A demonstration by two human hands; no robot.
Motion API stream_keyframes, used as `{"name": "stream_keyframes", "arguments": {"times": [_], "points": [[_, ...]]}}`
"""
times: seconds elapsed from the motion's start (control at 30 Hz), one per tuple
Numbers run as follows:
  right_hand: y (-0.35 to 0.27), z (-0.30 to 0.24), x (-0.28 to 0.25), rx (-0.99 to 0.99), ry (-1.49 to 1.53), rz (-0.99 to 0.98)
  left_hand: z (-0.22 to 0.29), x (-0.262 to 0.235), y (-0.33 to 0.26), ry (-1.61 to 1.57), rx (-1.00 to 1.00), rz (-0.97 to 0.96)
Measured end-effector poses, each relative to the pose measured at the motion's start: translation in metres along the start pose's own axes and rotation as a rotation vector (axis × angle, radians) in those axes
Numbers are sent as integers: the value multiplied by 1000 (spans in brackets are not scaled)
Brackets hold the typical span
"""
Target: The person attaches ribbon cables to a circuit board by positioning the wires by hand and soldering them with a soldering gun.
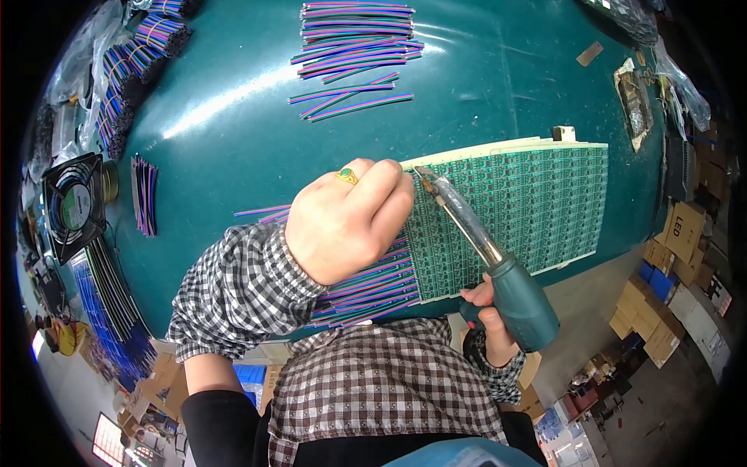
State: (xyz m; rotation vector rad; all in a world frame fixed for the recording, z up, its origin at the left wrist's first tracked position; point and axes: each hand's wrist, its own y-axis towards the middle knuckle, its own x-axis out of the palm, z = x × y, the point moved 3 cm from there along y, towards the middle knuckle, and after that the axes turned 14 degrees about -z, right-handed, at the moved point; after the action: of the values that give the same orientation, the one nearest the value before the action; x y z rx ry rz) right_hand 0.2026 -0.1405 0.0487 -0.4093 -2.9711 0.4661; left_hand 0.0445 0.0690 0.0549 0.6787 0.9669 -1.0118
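My left hand [348, 219], wearing a gold ring with a green stone, is closed at the left edge of a green circuit board panel [537, 198], fingertips pinching at a wire end I cannot make out. Several multicoloured flat ribbon wires [373, 284] run from under that hand along the panel's left edge. My right hand [489, 315] grips the teal handle of a soldering iron [498, 265]. Its metal tip points up and left, meeting the board just beside my left fingertips.
A pile of cut ribbon wires [354, 47] lies at the far side of the teal table [233, 124]. Bundled wires [128, 74] and a small black fan [74, 204] sit at the left. Cardboard boxes [681, 233] stand on the floor at the right.
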Motion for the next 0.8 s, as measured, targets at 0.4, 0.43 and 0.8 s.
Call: {"name": "stream_keyframes", "arguments": {"times": [0.4,0.43,0.8], "points": [[-3,-3,-1,-44,62,-5,1,1,-1,-10,-3,7],[-5,-2,-3,-40,22,-32,1,1,-1,-11,-3,8],[-6,-5,-2,-14,5,-23,0,0,-1,-9,-1,21]]}}
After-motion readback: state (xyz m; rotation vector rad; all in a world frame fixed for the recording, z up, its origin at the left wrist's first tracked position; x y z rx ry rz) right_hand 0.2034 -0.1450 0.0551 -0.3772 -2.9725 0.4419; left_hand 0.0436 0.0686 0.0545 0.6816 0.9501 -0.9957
